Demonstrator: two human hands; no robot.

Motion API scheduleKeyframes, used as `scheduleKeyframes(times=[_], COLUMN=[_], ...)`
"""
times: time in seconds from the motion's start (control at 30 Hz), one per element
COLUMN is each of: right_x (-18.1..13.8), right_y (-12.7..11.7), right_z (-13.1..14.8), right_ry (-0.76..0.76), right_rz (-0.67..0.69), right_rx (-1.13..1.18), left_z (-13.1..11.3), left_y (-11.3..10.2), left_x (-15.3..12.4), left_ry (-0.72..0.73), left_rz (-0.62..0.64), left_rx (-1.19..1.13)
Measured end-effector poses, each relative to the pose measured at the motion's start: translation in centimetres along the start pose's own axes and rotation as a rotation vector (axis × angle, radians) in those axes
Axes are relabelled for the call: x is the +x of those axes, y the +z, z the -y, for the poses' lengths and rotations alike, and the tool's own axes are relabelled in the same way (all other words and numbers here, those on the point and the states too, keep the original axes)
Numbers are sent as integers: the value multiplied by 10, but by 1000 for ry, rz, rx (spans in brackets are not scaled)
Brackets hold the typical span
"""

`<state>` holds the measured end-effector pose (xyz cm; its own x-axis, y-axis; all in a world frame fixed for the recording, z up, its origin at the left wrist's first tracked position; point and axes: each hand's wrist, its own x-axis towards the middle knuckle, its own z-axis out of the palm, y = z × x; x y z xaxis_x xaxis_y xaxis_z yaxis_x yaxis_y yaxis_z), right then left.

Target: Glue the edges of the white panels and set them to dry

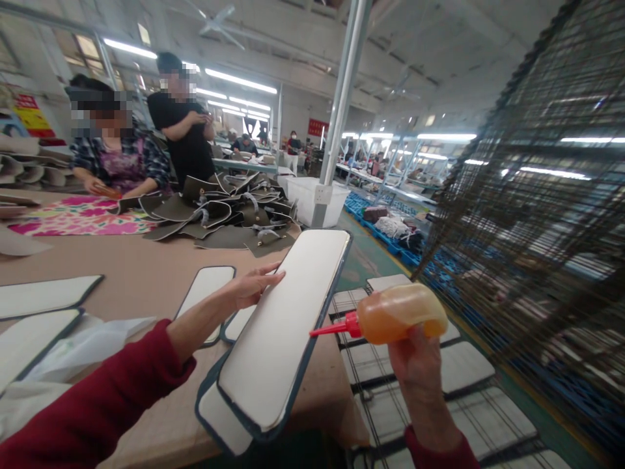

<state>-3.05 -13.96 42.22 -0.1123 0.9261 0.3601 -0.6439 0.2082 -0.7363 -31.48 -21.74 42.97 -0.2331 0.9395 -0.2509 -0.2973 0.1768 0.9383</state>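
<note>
My left hand (254,286) grips a long white panel (288,319) with rounded corners and a dark blue rim, fingers under it and thumb on top. The panel is tilted above the table's edge. A soft squeeze bottle (403,312) of amber liquid lies sideways in my right hand (417,361), whose fingers are wrapped round it. Its red nozzle (336,326) points left, the tip at the panel's right rim; whether it touches I cannot tell. Beneath the held panel, another white panel (222,417) sticks out at the table corner.
More white panels (36,296) lie on the brown table (122,260), with a pile of dark grey pieces (215,212) behind. Two people (183,124) are across the table. Panels rest on a wire rack (375,358) at right, below a tall wire mesh (547,195).
</note>
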Motion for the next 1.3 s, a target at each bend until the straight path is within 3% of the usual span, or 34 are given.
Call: scheduleKeyframes(times=[0.43,0.87,1.1,1.3], right_x=[-8,-17,-26,-33], right_y=[-3,-10,-10,0], right_z=[-5,-11,-16,-15], right_ry=[36,99,173,217], right_rz=[40,5,37,7], right_rx=[-70,-51,-11,59], left_z=[-6,-14,-15,-13], left_y=[-6,-9,-16,-21], left_x=[12,16,20,27], left_ry=[37,33,16,60], left_rz=[41,-26,-130,-308], left_rx=[-7,-12,-59,-56])
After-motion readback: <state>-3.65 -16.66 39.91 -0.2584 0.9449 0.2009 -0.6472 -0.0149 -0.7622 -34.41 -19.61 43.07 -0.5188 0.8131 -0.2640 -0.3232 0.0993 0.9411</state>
